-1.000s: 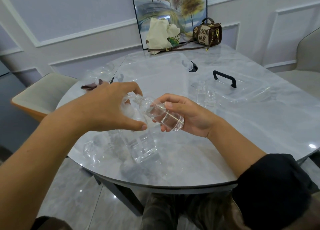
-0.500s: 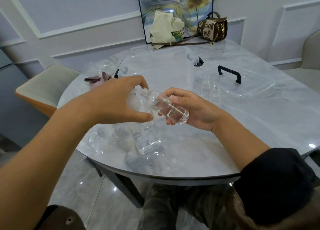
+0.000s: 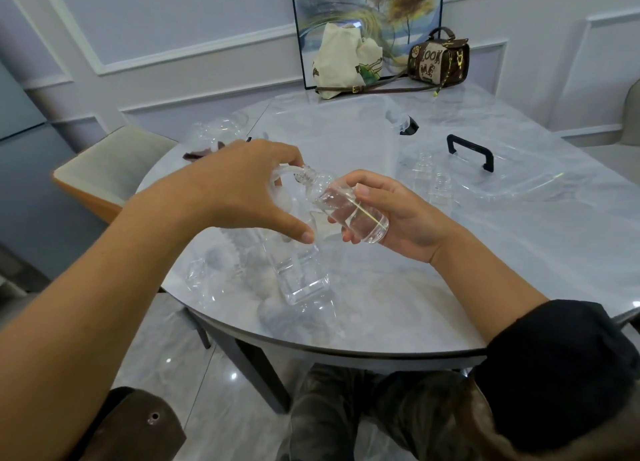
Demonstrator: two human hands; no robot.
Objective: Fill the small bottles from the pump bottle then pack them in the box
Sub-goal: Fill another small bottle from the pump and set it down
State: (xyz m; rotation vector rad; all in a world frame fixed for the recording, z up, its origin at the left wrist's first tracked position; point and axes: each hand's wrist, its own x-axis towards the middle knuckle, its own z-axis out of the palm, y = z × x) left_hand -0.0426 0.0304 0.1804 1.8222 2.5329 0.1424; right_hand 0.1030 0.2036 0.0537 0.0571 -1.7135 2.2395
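Under the left hand (image 3: 242, 190) and the right hand (image 3: 391, 214), a grey marbled bench (image 3: 519, 252), rounded along its near edge. Far beyond the right hand, at the back of the bench, a brown handbag (image 3: 438, 62) lettered LOOK ME, standing upright. Just left of it, a cream tote bag (image 3: 343, 62), slumped, with a brown strap (image 3: 346, 88) lying flat in front. Behind both, a framed painting (image 3: 367, 6) propped against the panelled wall (image 3: 173, 27). Out past the left hand, off the bench edge, a beige chair (image 3: 110, 162) with an orange side. Well off to the right of the right hand, a second pale chair (image 3: 632, 114), only partly in view. Down below both hands, glossy tiled floor (image 3: 166, 356).
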